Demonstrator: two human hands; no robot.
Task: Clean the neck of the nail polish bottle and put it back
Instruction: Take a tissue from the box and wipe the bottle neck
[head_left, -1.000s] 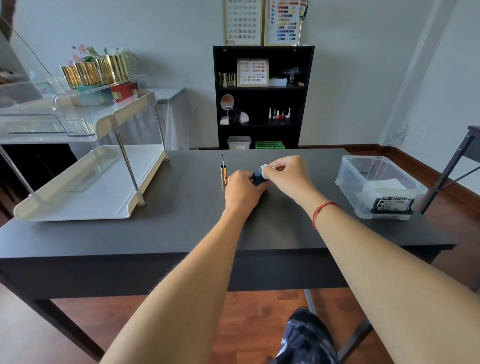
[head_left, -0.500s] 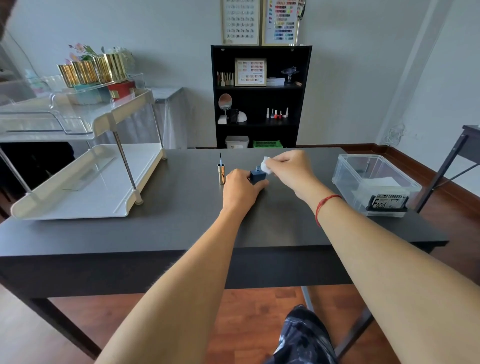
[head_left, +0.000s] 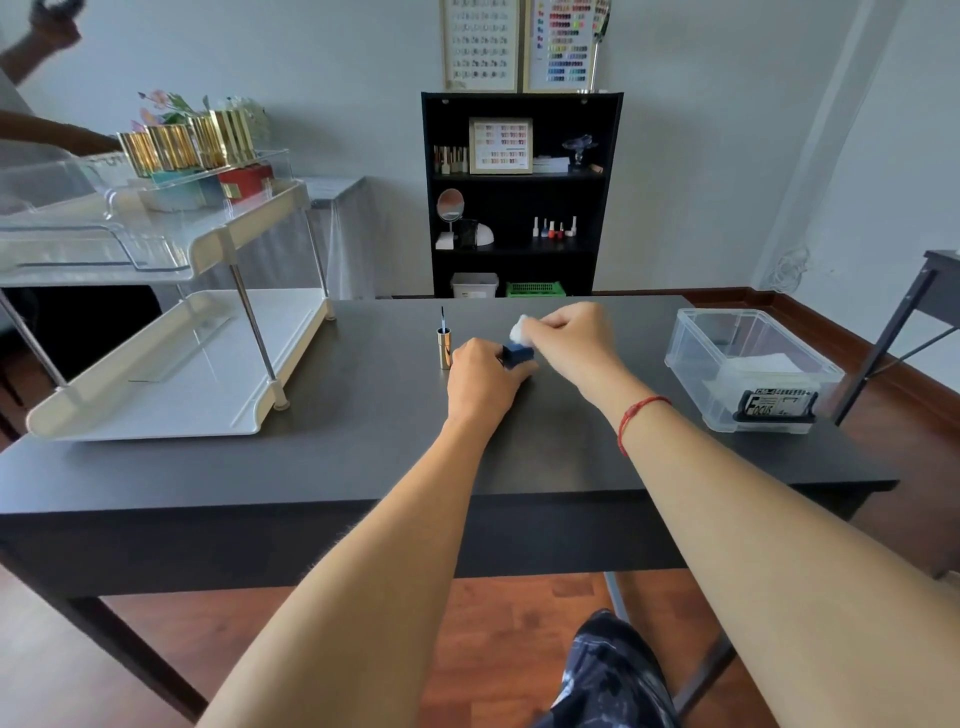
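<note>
1. Head view, frame centre: the nail polish bottle (head_left: 517, 355) is being gripped on the table (head_left: 363, 441) by the curled left hand (head_left: 480, 376).
2. A white cotton wad (head_left: 519, 328) is being pinched just above it by the right hand (head_left: 571, 338).
3. The brush cap (head_left: 443, 349) is being shown upright, left.

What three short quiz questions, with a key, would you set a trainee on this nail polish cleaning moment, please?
1. True or false: the cap with its brush stands upright on the table, beside the left hand.
2. Multiple choice: what does the right hand pinch? A) a white cotton pad; B) a nail file; C) a red ribbon.
3. Fill the gap: the left hand grips the blue ____.

Key: 1 true. 2 A. 3 nail polish bottle.
</note>
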